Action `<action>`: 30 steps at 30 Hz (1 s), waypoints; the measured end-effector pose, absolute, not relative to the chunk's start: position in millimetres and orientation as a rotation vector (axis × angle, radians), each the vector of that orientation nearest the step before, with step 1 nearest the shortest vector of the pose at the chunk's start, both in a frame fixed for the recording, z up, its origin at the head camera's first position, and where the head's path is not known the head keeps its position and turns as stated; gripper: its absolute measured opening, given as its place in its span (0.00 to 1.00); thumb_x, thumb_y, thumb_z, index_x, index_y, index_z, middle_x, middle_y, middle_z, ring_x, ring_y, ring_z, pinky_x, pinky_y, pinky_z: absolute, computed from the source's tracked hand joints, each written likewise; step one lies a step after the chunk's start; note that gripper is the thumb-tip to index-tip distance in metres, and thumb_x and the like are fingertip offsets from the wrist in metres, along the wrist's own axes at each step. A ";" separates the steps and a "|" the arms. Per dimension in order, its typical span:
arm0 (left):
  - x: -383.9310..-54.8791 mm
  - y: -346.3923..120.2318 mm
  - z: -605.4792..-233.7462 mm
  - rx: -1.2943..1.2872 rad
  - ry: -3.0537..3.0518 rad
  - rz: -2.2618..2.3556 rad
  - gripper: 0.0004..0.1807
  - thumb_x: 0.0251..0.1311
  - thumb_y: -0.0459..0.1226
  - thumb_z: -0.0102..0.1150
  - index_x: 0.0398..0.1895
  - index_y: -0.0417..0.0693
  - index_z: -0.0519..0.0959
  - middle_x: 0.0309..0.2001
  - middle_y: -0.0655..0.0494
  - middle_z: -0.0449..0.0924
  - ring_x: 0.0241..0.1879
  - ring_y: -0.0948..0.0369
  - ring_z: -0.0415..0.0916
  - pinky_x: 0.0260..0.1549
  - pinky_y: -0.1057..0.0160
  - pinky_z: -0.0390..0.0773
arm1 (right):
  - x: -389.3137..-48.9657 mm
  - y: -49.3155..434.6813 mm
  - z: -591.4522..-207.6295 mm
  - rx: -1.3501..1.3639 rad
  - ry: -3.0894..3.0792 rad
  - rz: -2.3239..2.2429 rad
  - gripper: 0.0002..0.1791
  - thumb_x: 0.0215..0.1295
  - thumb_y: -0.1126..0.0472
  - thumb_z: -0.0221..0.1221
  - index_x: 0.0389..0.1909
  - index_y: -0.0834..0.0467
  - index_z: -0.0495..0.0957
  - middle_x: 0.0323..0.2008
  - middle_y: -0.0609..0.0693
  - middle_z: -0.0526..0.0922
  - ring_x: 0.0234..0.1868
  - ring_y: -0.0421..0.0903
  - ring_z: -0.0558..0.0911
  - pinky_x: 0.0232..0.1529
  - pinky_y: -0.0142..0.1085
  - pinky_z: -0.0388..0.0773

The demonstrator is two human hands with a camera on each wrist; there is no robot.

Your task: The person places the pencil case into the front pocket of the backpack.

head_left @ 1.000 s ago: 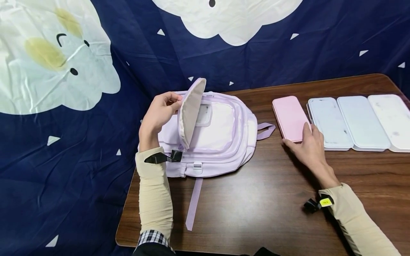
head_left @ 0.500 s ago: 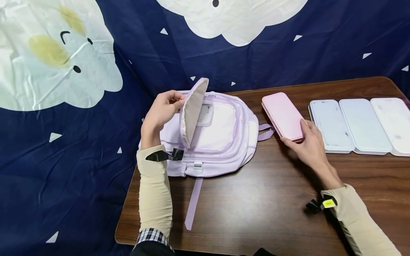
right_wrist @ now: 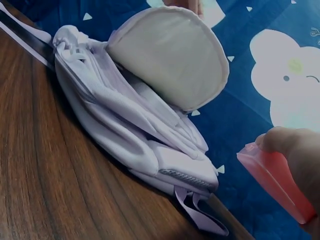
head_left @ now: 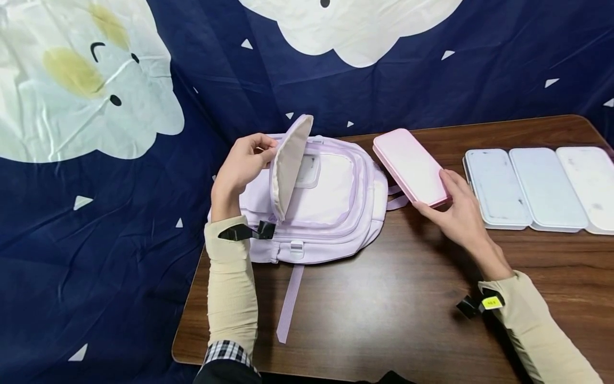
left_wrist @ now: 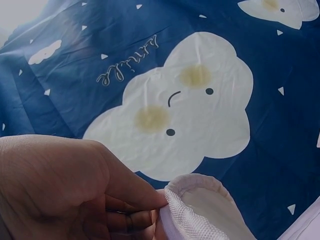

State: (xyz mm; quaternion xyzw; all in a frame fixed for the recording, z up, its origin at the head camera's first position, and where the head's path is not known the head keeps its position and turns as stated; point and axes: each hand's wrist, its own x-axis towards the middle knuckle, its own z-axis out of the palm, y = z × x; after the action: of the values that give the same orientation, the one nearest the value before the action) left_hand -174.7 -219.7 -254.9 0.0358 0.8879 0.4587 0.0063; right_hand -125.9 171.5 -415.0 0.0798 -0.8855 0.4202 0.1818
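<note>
A light purple backpack (head_left: 331, 248) lies on the table, its front flap (head_left: 290, 168) raised on edge. My left hand (head_left: 242, 168) pinches the rim of that flap between thumb and fingers; the left wrist view shows the pinch on the flap (left_wrist: 205, 205) up close. To the right of the backpack, my right hand (head_left: 458, 208) grips the near end of a pink flat case (head_left: 410, 165), tilted and lifted off the table. In the right wrist view the pink case (right_wrist: 275, 180) is partly hidden by the thumb, and the flap's pale lining (right_wrist: 172, 55) faces the camera.
Three similar flat cases lie side by side at the right: a grey-blue one (head_left: 499, 186), a pale blue one (head_left: 549, 186) and a white one (head_left: 587, 184). A strap (head_left: 291, 306) trails from the backpack across the wooden table (head_left: 364, 320). A blue cloud-print cloth (head_left: 211, 64) hangs behind.
My right hand has lifted the pink case and carried it left toward the backpack, tilting it. The left hand still holds the flap in much the same place.
</note>
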 end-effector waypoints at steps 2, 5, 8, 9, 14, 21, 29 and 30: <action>-174.7 -219.0 -254.6 0.110 2.776 1.435 0.09 0.65 0.31 0.52 0.44 0.36 0.77 0.33 0.56 0.73 0.31 0.66 0.72 0.35 0.70 0.77 | -125.5 170.2 -412.6 0.241 -2.491 1.184 0.48 0.43 0.56 0.73 0.67 0.65 0.64 0.62 0.66 0.67 0.60 0.64 0.68 0.59 0.57 0.63; -174.6 -218.3 -254.4 0.108 2.773 1.439 0.08 0.65 0.31 0.52 0.44 0.36 0.77 0.33 0.56 0.73 0.31 0.66 0.72 0.36 0.68 0.77 | -124.8 168.7 -409.5 0.263 -2.484 1.171 0.47 0.43 0.56 0.73 0.66 0.64 0.65 0.63 0.66 0.67 0.60 0.64 0.69 0.59 0.58 0.64; -174.7 -218.3 -254.7 0.107 2.771 1.443 0.08 0.65 0.31 0.52 0.44 0.36 0.77 0.33 0.56 0.73 0.31 0.66 0.72 0.36 0.68 0.77 | -124.3 167.2 -406.3 0.289 -2.471 1.181 0.47 0.42 0.56 0.74 0.66 0.63 0.66 0.63 0.65 0.67 0.61 0.64 0.69 0.58 0.58 0.64; -174.7 -218.4 -254.8 0.106 2.772 1.442 0.09 0.65 0.31 0.52 0.44 0.36 0.77 0.33 0.56 0.73 0.31 0.66 0.72 0.36 0.68 0.77 | -124.0 166.6 -405.2 0.299 -2.468 1.187 0.47 0.42 0.57 0.74 0.66 0.62 0.66 0.63 0.64 0.67 0.61 0.64 0.69 0.58 0.58 0.65; -175.1 -218.6 -255.6 0.105 2.782 1.425 0.09 0.65 0.31 0.52 0.44 0.36 0.77 0.33 0.55 0.73 0.31 0.65 0.72 0.35 0.70 0.76 | -121.6 163.7 -400.6 0.342 -2.465 1.204 0.47 0.41 0.59 0.74 0.66 0.61 0.67 0.64 0.62 0.68 0.61 0.62 0.69 0.57 0.56 0.65; -174.1 -219.2 -255.5 0.094 2.784 1.419 0.08 0.65 0.31 0.52 0.44 0.36 0.77 0.33 0.55 0.72 0.30 0.66 0.72 0.33 0.71 0.75 | -118.1 157.1 -396.7 0.417 -2.483 1.186 0.48 0.41 0.59 0.75 0.67 0.60 0.66 0.64 0.60 0.68 0.62 0.60 0.69 0.55 0.54 0.66; -174.5 -218.2 -253.9 0.106 2.782 1.427 0.08 0.65 0.30 0.52 0.43 0.36 0.77 0.33 0.55 0.72 0.30 0.66 0.72 0.33 0.71 0.76 | -115.0 147.2 -391.9 0.546 -2.497 1.162 0.48 0.41 0.58 0.75 0.67 0.58 0.66 0.65 0.58 0.68 0.63 0.59 0.68 0.57 0.54 0.66; -174.6 -218.0 -253.5 0.108 2.781 1.427 0.08 0.65 0.30 0.52 0.43 0.36 0.77 0.33 0.55 0.72 0.30 0.66 0.72 0.33 0.71 0.76 | -114.6 145.9 -391.5 0.565 -2.500 1.156 0.48 0.41 0.58 0.75 0.67 0.57 0.66 0.65 0.58 0.68 0.63 0.60 0.68 0.57 0.54 0.66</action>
State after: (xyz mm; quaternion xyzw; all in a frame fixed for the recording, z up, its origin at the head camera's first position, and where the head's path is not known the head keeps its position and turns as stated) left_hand -174.6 -218.0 -253.5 0.0345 0.8892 0.4562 0.0069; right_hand -114.6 145.9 -391.5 0.1981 -0.8771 0.4056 0.1641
